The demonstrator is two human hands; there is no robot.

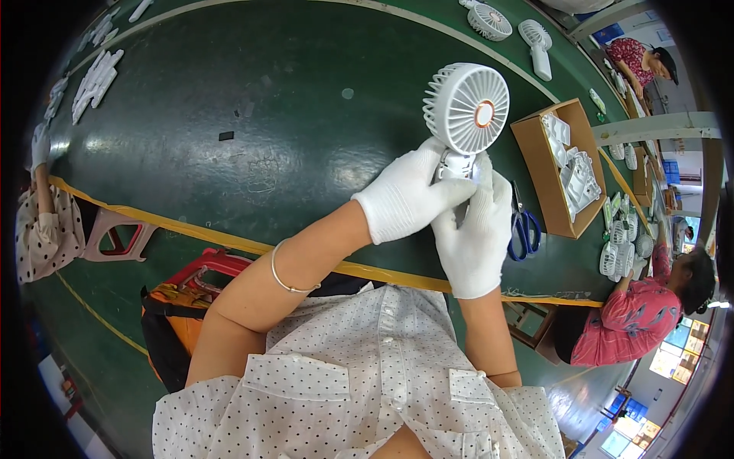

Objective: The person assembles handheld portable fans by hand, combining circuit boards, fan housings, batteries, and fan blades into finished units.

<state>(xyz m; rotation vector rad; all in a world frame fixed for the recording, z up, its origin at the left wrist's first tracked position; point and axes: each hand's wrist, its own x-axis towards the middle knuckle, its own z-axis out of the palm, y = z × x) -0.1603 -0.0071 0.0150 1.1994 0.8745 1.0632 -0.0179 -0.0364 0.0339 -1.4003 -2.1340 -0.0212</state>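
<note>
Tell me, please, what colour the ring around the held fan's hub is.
The ring on the handheld fan is copper-orange, best seen in the head view.

No readable text, labels, brands, numbers or signs. Faint scrawl (264, 176) on bench (180, 153), left of left-hand grip (405, 191): illegible.

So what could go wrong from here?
The gloved left hand and right hand hold the white fan low, below its round head, so it might tip or slip. The blue-handled scissors lie close beside the right hand; a sideways move could knock them or perhaps snag the glove.
</note>
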